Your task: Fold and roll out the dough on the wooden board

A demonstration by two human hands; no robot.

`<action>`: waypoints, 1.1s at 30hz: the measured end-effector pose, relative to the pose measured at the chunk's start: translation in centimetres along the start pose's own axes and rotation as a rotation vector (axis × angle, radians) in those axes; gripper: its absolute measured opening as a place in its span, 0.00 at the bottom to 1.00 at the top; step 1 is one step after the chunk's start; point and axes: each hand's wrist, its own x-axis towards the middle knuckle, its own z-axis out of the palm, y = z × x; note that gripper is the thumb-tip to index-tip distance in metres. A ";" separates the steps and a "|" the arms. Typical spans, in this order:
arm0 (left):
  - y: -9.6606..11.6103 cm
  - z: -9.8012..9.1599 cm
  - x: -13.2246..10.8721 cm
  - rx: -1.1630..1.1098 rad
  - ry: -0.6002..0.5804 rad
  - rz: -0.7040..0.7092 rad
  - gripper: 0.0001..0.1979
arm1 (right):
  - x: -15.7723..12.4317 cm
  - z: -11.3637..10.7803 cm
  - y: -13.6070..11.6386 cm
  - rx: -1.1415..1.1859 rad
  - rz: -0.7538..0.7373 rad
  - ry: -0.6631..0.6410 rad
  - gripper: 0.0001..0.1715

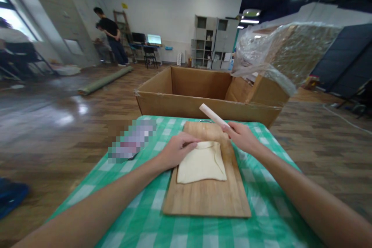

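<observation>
A flat, pale sheet of dough (pixel 201 166) lies on a wooden cutting board (pixel 207 198), its top edge and right side partly folded over. My left hand (pixel 178 150) is closed at the dough's upper left corner, thumb and fingers pinching the edge. In my right hand (pixel 240 136) is a light wooden rolling pin (pixel 214 115), gripped near one end. The pin is raised above the board's far right part and tilts up to the left, apart from the dough.
A green and white checked cloth (pixel 145 209) covers the table. A blurred-out item (pixel 133 141) lies at its left. Beyond the far edge stands a large open cardboard box (pixel 203 102), with plastic wrap (pixel 261 54) at its right. A person (pixel 109 35) stands in the background.
</observation>
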 end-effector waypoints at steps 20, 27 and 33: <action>-0.6 -0.4 -0.2 0.243 0.069 0.080 0.15 | -2.0 1.5 -2.9 -0.311 -0.318 -0.229 0.19; -0.5 -1.8 -0.6 0.244 0.066 0.195 0.12 | -1.0 -0.2 -1.8 -0.295 -0.344 -0.280 0.27; 0.3 -2.5 -1.1 0.169 -0.011 0.202 0.10 | -1.3 0.9 -1.7 -0.327 -0.305 -0.273 0.30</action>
